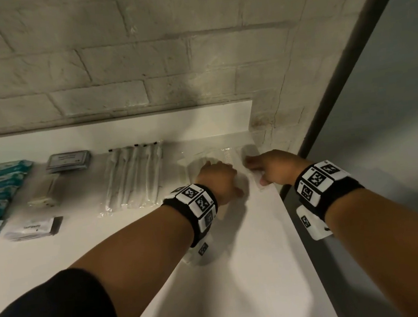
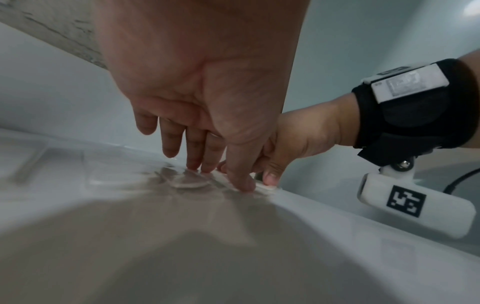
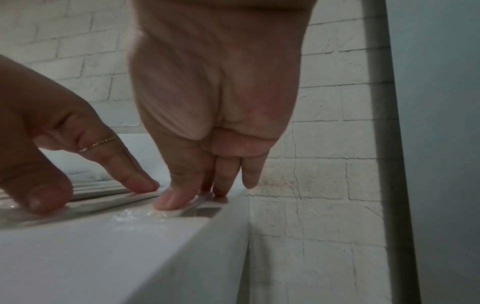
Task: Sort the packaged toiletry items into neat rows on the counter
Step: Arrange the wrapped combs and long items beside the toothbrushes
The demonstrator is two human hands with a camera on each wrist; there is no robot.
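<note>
Several clear flat packets (image 1: 224, 157) lie at the far right end of the white counter (image 1: 250, 268), close to the brick wall corner. My left hand (image 1: 211, 170) has straight fingers pressing down on the clear packets (image 2: 187, 182), fingertips (image 2: 193, 166) touching the plastic. Right beside it, my right hand (image 1: 257, 170) presses another flat packet (image 3: 171, 214) against the counter with its thumb and straight fingers (image 3: 221, 185), near the counter's right edge. Neither hand curls around anything. In the right wrist view my left hand (image 3: 103, 185) shows a thin ring.
Rows of items run leftward: wrapped toothbrushes (image 1: 133, 175), a grey packet (image 1: 68, 161), a small pale packet (image 1: 44, 195), teal packets (image 1: 0, 186), a white sachet (image 1: 32, 228). The brick wall (image 1: 144, 63) stands behind. The counter's edge (image 1: 294, 226) drops off at right beside a dark post (image 1: 347, 70).
</note>
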